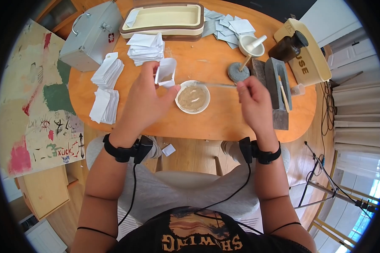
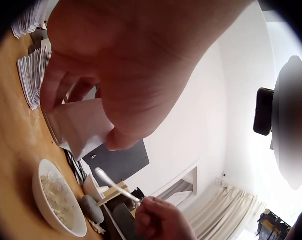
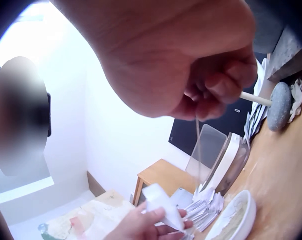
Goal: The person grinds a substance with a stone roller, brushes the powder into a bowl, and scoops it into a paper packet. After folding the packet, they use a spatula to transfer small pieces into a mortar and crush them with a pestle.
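My left hand (image 1: pixel 141 99) holds a small white paper packet (image 1: pixel 166 69) by its sides, its mouth open and some brown powder showing inside. Just right of it on the table is a white bowl (image 1: pixel 208 99) of light brown powder (image 1: pixel 189 98). A slim metal spoon (image 1: pixel 218 85) is pinched in my right hand (image 1: pixel 256 103), its tip reaching left over the bowl's far rim. In the left wrist view the rounded spoon tip (image 2: pixel 100 172) is raised above the bowl (image 2: pixel 41 200), and the packet (image 2: pixel 83 125) hangs under my left fingers.
Stacks of white packets (image 1: pixel 145 49) stand left and behind, beside a metal case (image 1: pixel 82 48). A cream tray (image 1: pixel 169 17) and blue-grey packets (image 1: pixel 230 27) lie at the back. Rightward are a mortar (image 1: pixel 257 51), a grey stone (image 1: pixel 237 72), a dark bottle (image 1: pixel 285 48) and a cream bin (image 1: pixel 310 63).
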`<state>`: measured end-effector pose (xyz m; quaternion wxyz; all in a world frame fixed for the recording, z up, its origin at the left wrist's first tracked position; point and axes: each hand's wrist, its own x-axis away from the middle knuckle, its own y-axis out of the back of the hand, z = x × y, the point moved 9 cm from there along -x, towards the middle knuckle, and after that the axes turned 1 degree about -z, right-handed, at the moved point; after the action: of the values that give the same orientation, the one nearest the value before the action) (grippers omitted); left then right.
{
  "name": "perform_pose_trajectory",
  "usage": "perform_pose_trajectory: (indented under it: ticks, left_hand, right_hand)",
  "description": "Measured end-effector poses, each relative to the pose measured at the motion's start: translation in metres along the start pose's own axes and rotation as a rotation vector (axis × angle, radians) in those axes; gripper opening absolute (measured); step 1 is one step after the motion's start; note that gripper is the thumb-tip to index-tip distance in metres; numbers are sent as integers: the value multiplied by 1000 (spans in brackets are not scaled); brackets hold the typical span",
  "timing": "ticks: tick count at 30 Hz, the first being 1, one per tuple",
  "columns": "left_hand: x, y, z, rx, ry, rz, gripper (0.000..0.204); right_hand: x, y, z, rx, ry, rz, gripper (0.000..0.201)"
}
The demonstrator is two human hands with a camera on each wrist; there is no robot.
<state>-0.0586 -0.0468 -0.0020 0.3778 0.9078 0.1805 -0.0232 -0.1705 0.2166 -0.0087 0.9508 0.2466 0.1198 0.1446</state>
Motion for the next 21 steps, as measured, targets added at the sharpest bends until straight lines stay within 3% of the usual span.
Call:
perform_pose_trajectory:
  ticks: [2, 7, 14, 16, 17, 19, 21]
  left_hand:
    - [-2, 5, 1, 216, -5, -79, 69]
    - [2, 6, -16, 225, -27, -58, 71]
    - [5, -8, -12, 205, -52, -12, 69]
    - [7, -8, -15, 192, -60, -25, 68]
    - [8, -9, -17, 181, -66, -35, 68]
    - [9, -12, -22, 213, -81, -47, 68]
    - [10, -17, -26, 245, -96, -58, 68]
  right_hand:
    - [3, -10, -6, 89, -18, 33, 26]
    - [7, -32, -14, 256, -107, 168, 29]
    - [10, -36, -9, 513, -61, 254, 29]
    - [10, -26, 7, 555, 137, 54, 25]
    - [11, -26, 14, 555, 139, 53, 25]
    - [16, -19, 51, 272, 345, -46, 22]
    - [25, -26, 69, 131, 368, 45, 23]
